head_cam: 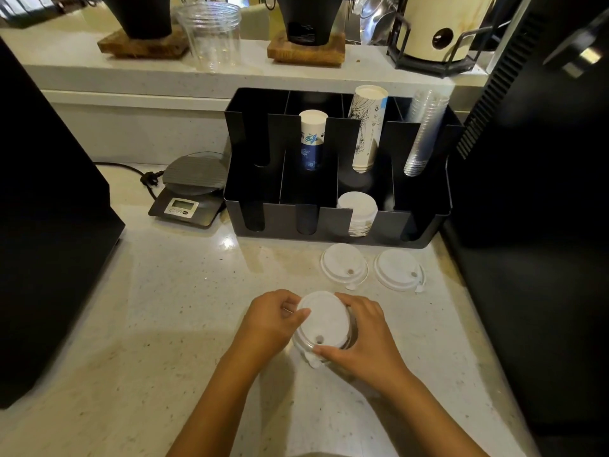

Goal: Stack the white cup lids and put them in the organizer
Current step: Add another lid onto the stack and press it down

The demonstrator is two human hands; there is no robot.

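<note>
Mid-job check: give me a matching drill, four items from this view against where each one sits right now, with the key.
Items:
1. lid stack
2. two loose lids
3. clear cups
4. scale

Places:
A. left of the organizer
B. between left hand and right hand
C. organizer's back right slot
D. counter, just in front of the organizer

Pairs: 1-B, 2-D, 3-C, 4-A
</note>
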